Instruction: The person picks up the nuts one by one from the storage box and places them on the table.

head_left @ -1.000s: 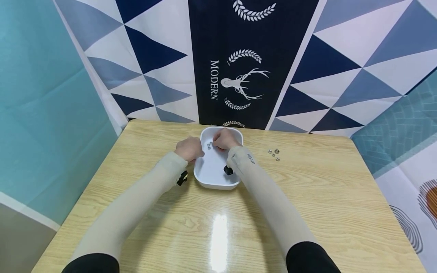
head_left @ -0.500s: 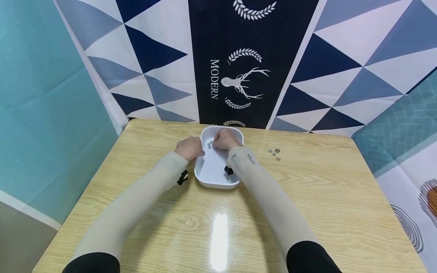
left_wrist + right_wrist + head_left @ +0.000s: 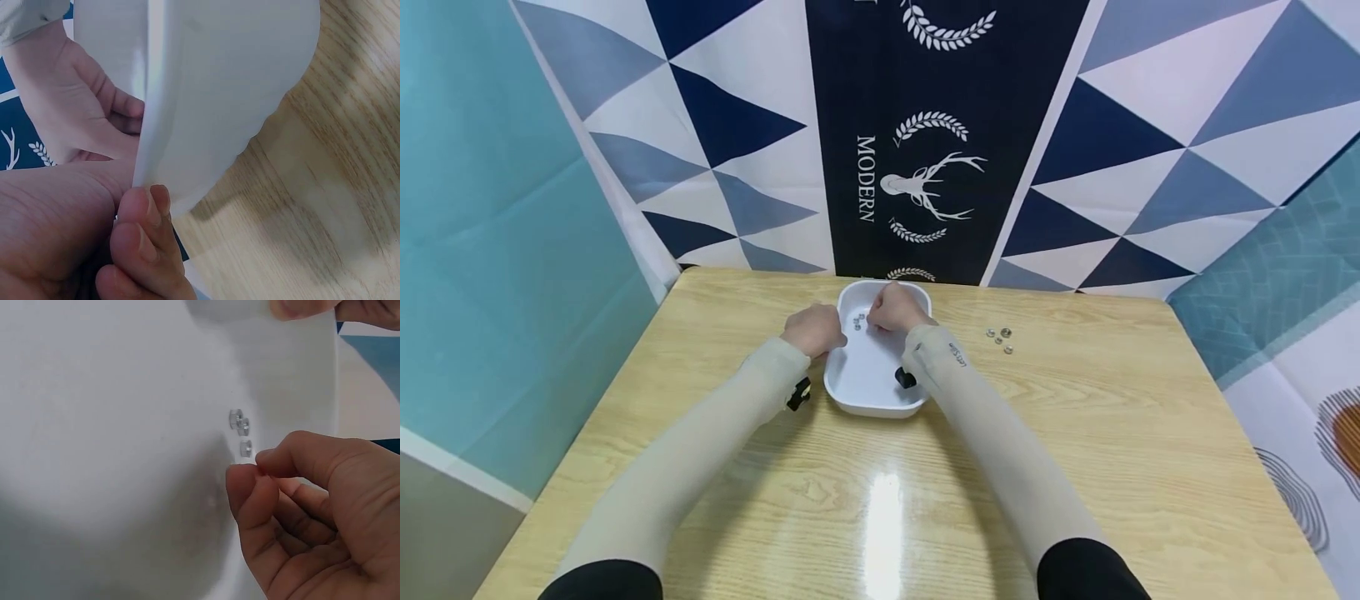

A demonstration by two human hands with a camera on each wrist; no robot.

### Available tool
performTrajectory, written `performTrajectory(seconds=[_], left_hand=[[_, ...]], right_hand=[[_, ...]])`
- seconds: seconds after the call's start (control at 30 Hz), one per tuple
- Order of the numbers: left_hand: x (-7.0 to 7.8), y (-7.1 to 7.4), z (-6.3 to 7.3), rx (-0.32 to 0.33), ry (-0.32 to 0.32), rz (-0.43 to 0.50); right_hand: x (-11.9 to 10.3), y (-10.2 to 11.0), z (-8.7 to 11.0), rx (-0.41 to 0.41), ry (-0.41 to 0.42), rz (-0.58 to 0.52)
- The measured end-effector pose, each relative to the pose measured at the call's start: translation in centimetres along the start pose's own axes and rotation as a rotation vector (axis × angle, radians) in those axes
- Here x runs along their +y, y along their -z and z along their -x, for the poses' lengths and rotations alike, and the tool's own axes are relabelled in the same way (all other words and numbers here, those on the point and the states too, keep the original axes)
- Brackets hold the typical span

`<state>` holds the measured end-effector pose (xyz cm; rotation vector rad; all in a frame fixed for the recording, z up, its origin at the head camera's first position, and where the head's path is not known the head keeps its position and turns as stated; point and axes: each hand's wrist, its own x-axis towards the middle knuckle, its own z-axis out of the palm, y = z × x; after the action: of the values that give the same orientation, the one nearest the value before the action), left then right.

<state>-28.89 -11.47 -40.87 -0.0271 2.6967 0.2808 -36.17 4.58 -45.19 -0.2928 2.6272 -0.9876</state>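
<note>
A white rectangular tray (image 3: pixel 868 379) stands at the back middle of the table. My left hand (image 3: pixel 814 329) grips its left rim; in the left wrist view the curled fingers (image 3: pixel 140 215) lie against the outer wall, the thumb side across the rim. My right hand (image 3: pixel 897 308) is inside the tray toward the far end, thumb and index fingertip pressed together and the other fingers curled. Nothing shows between those fingertips. Right beside them, three small silver metal nuts (image 3: pixel 246 449) lie close together on the tray floor.
Several more small silver nuts (image 3: pixel 1001 337) lie loose on the wooden table (image 3: pixel 1112 433) to the right of the tray. A patterned cloth backdrop (image 3: pixel 917 183) hangs just behind the table's far edge. Black wrist cameras (image 3: pixel 906 378) sit at both wrists.
My right fingertips have shifted slightly right, away from the small nuts. The left hand stays on the tray rim. The head view has tilted a little.
</note>
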Motion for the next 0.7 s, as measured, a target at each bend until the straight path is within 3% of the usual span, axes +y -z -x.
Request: performTrajectory(seconds=[0.43, 0.7], left_hand=[[-0.2, -0.1, 0.2, -0.003, -0.009, 0.020], [-0.2, -0.2, 0.4, 0.005, -0.018, 0.031]], right_hand=[[-1.1, 3.3, 2.1, 0.022, 0.054, -0.011], [-0.3, 6.1, 3.5, 0.053, 0.082, -0.056]])
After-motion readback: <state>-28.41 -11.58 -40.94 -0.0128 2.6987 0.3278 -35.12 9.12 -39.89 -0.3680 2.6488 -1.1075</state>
